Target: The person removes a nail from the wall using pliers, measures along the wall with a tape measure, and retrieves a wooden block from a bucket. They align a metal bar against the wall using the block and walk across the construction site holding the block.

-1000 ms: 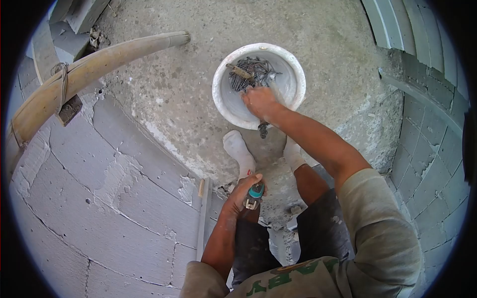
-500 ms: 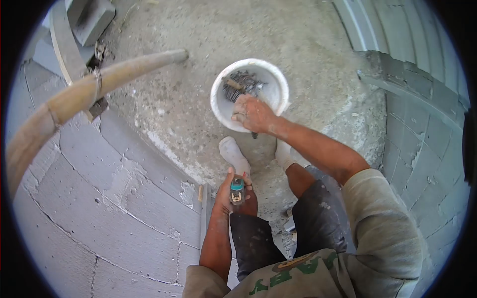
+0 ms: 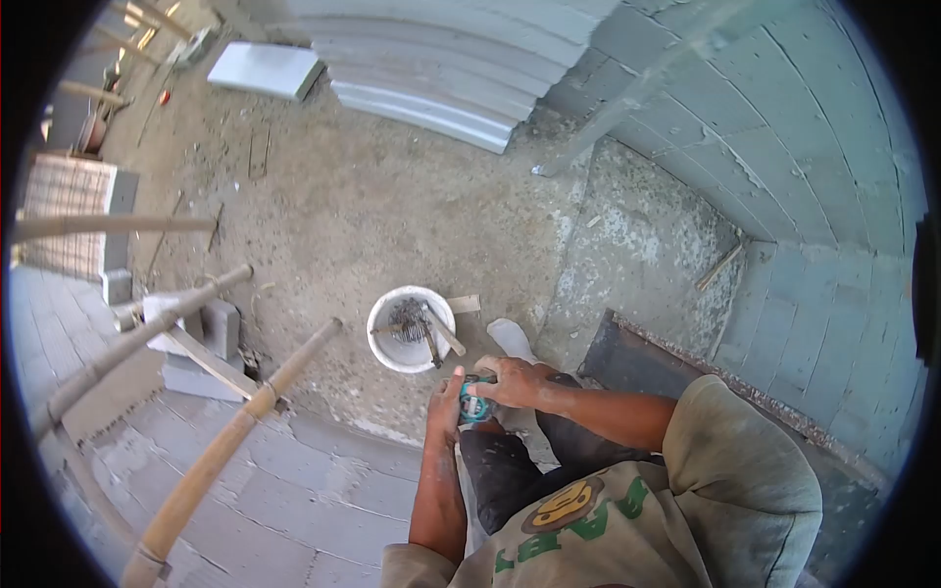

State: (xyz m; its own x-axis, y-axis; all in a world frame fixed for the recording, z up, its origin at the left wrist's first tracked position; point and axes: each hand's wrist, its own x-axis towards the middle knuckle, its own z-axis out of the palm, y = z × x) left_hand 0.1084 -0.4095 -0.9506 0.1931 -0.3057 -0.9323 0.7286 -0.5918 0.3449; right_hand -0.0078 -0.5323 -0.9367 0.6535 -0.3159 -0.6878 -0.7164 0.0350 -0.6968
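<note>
A teal and dark tool point(image 3: 474, 402) is held in front of my lap. My left hand point(image 3: 444, 407) is wrapped round its left side. From the right, my right hand point(image 3: 512, 382) reaches onto the same tool, its fingers bent over the top; whether it also holds something small cannot be made out. Just beyond my hands stands a white bucket point(image 3: 380, 351) on the floor. Inside are dark nails point(image 3: 405, 318) and a hammer point(image 3: 444, 329) whose handle leans over the rim.
Bamboo poles point(image 3: 216, 451) rise at the left beside grey blocks point(image 3: 201, 377). A corrugated sheet point(image 3: 421, 59) lies ahead, with a white block point(image 3: 263, 69) to its left. A dark board point(image 3: 667, 367) is close on my right, near the block wall point(image 3: 784, 127).
My right hand has left the bucket and come back to the tool in my left hand. The view has turned and widened, showing more floor, poles and the corrugated sheet.
</note>
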